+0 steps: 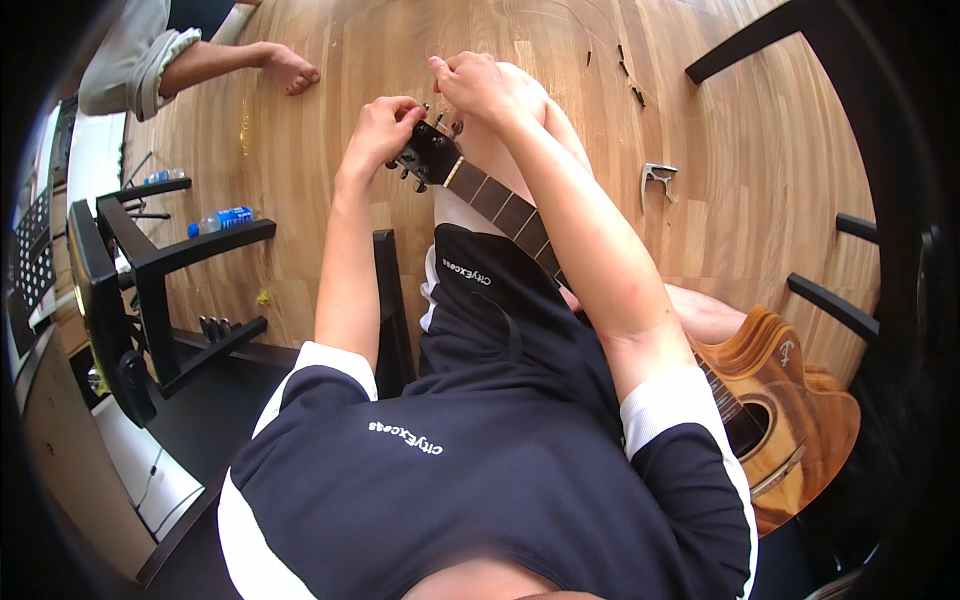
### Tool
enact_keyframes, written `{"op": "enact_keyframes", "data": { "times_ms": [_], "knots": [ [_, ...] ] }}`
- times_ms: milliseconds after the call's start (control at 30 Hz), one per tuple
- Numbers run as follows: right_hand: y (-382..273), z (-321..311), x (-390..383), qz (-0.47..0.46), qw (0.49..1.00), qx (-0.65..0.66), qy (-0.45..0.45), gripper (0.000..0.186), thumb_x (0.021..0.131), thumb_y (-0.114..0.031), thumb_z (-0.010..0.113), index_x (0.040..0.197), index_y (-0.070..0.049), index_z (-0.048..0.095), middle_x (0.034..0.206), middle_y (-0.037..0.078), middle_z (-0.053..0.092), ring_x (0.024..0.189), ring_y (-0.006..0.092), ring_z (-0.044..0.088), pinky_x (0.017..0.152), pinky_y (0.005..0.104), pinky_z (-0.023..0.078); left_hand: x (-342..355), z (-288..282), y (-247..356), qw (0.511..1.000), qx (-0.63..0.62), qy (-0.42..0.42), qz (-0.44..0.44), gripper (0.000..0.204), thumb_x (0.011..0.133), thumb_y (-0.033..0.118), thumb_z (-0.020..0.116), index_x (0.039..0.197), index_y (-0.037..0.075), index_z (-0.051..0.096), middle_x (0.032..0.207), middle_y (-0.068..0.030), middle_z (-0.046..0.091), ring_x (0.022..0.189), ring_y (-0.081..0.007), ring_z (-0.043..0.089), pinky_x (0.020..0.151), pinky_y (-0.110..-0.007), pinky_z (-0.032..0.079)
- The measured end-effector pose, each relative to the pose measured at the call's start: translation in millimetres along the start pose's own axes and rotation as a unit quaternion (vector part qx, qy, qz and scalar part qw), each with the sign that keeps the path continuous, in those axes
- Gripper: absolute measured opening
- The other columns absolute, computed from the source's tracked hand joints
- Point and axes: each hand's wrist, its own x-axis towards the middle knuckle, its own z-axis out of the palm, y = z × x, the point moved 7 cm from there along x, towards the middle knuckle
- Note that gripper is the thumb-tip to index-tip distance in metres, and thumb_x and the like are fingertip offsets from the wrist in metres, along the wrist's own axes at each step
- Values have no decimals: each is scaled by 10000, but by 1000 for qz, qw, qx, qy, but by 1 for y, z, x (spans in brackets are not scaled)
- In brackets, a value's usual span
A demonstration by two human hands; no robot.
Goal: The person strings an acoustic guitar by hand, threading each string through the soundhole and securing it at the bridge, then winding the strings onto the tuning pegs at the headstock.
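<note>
An acoustic guitar (815, 410) lies slantwise across my lap, its brown body at the lower right and its dark headstock (430, 150) toward the upper left. Bent closed, the fingers of my left hand (380, 132) meet at the headstock's far end, close to a tuning peg (426, 107). What they pinch is too small to make out. Beyond the headstock my right hand (474, 84) hovers above my knee, fingers curled and pressed together. Anything thin inside them does not show. My right forearm hides part of the neck (505, 212).
A silver capo (658, 182) and thin dark pieces (632, 80) lie on the wooden floor (745, 130) to the right. Black chair legs (745, 45) flank me. At left are a bottle with a blue label (222, 220) and another person's bare foot (290, 72).
</note>
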Motion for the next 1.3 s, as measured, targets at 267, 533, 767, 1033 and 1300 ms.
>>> {"op": "enact_keyframes", "data": {
  "times_ms": [267,533,767,1033,1300],
  "knots": [
    [11,1,13,-17,999,39,28,451,966,-406,470,949,-52,749,968,217,713,978,381,669,915,469,506,59,29,9,922,96,-374,25,260,910,245,702,1131,115,744,995,-47,743,884,-137,639,863,-309,487],
    [5,3,14,-48,996,71,39,422,944,-386,525,935,-27,748,954,237,707,974,400,666,917,458,504,80,45,9,917,185,-336,114,322,792,337,773,827,27,694,795,-74,690,814,-157,647,741,-342,517],
    [-8,-23,19,-92,993,5,72,426,937,-417,525,897,-58,751,875,204,712,886,394,674,846,452,526,81,59,27,867,266,-405,114,167,875,167,669,960,24,682,772,-56,662,718,-166,579,660,-330,489],
    [-98,-165,-105,-204,971,-117,52,321,937,-300,554,920,-27,721,870,211,686,907,385,647,841,477,502,80,45,31,855,220,-466,55,209,854,257,751,868,51,786,649,5,662,541,-88,563,527,-271,500],
    [15,-319,-369,-4,960,-266,85,282,944,-214,560,842,36,641,783,216,620,780,370,606,725,439,465,78,40,47,819,203,-536,36,241,879,84,652,1103,44,734,803,-7,703,679,-100,644,632,-265,540]
  ]
}}
